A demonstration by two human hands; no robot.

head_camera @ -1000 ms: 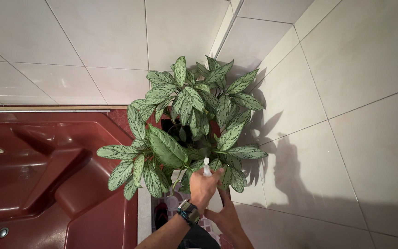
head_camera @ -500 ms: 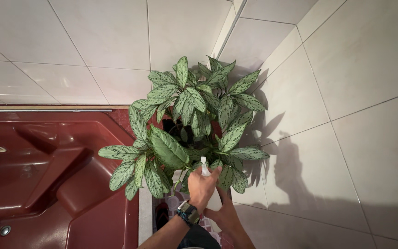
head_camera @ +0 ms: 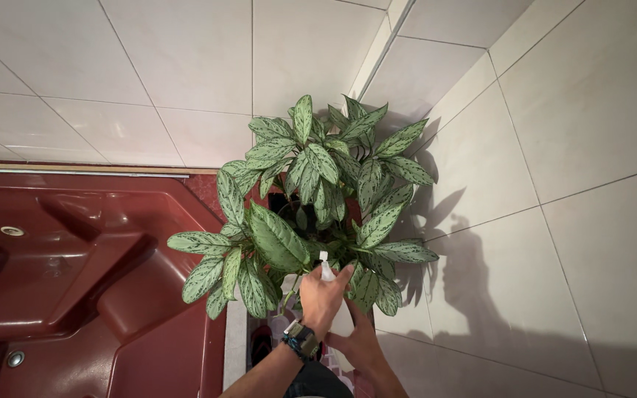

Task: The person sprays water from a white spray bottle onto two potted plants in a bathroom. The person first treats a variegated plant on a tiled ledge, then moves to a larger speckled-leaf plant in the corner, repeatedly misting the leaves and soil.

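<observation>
Count: one spray bottle, one potted plant, one bathtub, two hands.
Spray bottle: white, small nozzle on top, held upright at the plant's near edge, mostly hidden by both hands.
Left hand: fingers wrapped tight round the bottle's head; a dark wristwatch on the wrist.
Right hand: cups the bottle's base from below; how its fingers lie, I cannot tell.
Plant: many speckled green leaves, standing in the tiled corner beside the dark red bathtub.

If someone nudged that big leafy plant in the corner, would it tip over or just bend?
The plant would probably bend first: its broad speckled leaves sit on thin stems and look floppy. It seems top-heavy, since the foliage spreads far wider than the barely visible dark pot, so a hard shove might tip it. The tiled wall close behind would likely catch it.
</observation>
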